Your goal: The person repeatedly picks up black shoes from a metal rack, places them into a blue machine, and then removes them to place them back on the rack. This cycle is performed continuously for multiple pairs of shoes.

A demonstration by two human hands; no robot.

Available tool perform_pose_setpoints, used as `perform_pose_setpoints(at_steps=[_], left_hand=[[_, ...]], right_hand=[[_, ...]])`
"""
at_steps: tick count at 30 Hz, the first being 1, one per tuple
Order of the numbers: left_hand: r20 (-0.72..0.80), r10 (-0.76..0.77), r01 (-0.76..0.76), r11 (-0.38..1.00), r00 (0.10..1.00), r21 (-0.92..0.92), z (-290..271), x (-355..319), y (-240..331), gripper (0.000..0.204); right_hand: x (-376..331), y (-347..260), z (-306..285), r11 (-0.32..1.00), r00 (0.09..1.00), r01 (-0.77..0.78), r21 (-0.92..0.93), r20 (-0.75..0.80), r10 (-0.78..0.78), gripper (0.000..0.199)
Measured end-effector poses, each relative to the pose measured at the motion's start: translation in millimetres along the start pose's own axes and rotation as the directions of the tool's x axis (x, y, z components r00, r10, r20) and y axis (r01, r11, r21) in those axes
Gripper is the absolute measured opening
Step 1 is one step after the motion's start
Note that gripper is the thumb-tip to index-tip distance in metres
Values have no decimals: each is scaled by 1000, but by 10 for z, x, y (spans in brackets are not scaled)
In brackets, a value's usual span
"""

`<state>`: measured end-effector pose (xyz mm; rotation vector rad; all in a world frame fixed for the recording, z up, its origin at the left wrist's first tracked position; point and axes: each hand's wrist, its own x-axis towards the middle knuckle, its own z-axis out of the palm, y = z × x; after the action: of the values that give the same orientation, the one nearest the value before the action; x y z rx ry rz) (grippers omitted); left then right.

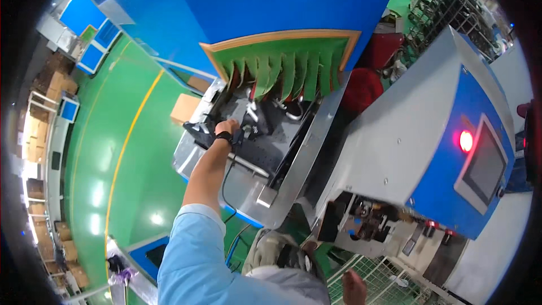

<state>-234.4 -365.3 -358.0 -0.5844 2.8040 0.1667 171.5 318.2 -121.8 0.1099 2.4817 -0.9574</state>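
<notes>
Up on the conveyor belt (271, 152), the left hand (226, 128) stretches out with its fingers curled down onto a black shoe piece (199, 134), which lies under and just left of the fingertips, near the green curtain strips (282, 73). Low at the frame's edge, the right hand (353, 288) rests by a wire basket (389, 277); whether its fingers are spread or closed cannot be told.
</notes>
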Motion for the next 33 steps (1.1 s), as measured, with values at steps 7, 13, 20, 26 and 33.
perform_pose_setpoints(at_steps=[7,13,20,26,33], left_hand=[[-10,157,-157,974,988,-164,690,579,-57,22],[-168,709,-727,646,685,-233,-968,-402,516,25],[332,635,344,110,697,-933,-2600,-2612,544,27],[362,752,147,339,551,-929,-2794,-3369,814,40],[198,813,202,102,548,-974,-2279,-4368,1800,95]], right_hand=[[115,-1084,242,987,987,-162,-20,-20,162,40],[684,-1722,321,990,997,-65,124,-26,68,49],[1711,-2655,512,759,858,505,412,-145,-493,122],[1517,-2832,-20,430,649,728,534,-335,-683,129],[1106,-2024,-405,399,955,-166,902,248,-163,49]])
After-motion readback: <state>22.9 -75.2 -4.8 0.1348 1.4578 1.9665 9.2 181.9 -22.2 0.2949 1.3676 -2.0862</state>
